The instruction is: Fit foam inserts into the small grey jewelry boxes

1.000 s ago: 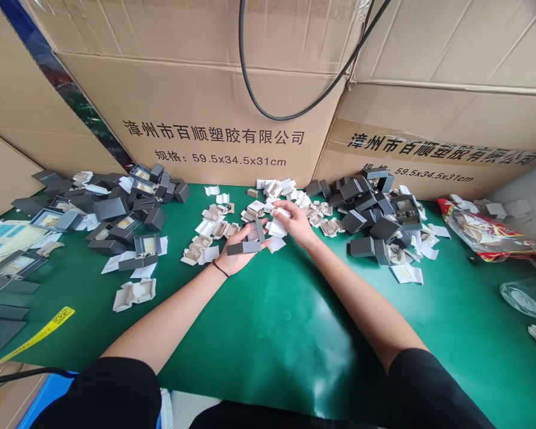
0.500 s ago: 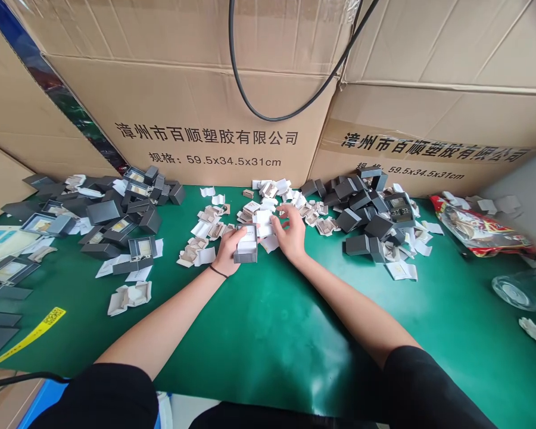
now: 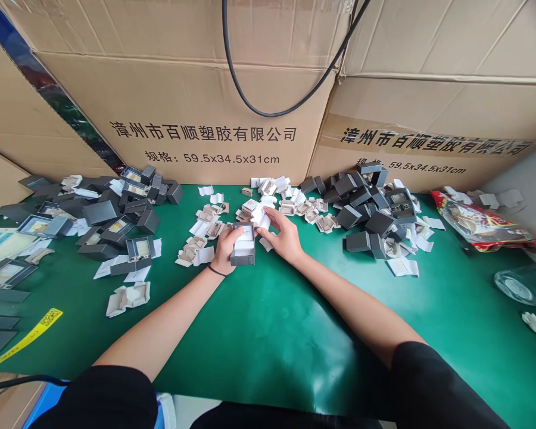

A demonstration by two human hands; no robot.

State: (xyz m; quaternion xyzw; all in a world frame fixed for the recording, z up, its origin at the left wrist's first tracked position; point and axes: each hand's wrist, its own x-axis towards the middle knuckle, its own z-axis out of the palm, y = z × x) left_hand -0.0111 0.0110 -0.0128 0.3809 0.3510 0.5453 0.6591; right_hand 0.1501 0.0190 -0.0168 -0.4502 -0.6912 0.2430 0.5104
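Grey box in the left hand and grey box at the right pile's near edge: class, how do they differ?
The held box shows a white insert; the pile box shows only grey faces. The held box sits in the left hand; the pile box lies untouched on the green mat. Both are dark grey.

Matt, card-like finish on small grey box (image 3: 243, 256); its white insert (image 3: 245, 236) is smooth paper. Green table mat (image 3: 277, 333) smooth with glossy sheen. Cartons (image 3: 196, 89) matt brown cardboard; snack bag (image 3: 482, 226) shiny plastic film.
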